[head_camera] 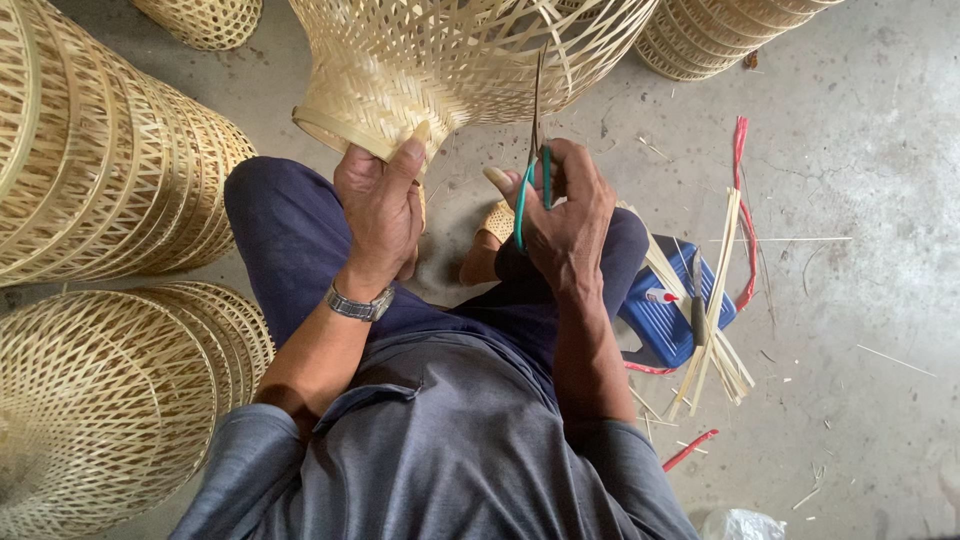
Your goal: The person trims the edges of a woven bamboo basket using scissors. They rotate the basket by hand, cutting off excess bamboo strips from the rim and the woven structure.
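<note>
From the head camera I look down on my own lap and both hands. My left hand (pixel 378 205) is closed on the narrow woven neck of a bamboo basket (pixel 450 60), thumb pressed along its rim, fingers wrapped underneath; the basket flares upward and away from me, out of the top of the view. My right hand (pixel 565 205) is closed on a pair of scissors with green handles (pixel 530 185), fingers through the loops, blades pointing up and lying against the basket's open weave (I cannot tell whether the blades are parted or together). The two hands are near each other, with a small gap between them above my knees.

A metal wristwatch (pixel 358 303) sits on my left wrist. To my right, a blue plastic stool (pixel 665 320) stands on the concrete floor (pixel 860 300), with a bundle of bamboo strips (pixel 715 320) lying across it and red cord (pixel 745 210) beside them. Finished woven baskets (pixel 100 180) are stacked on my left, and more stand at the upper right.
</note>
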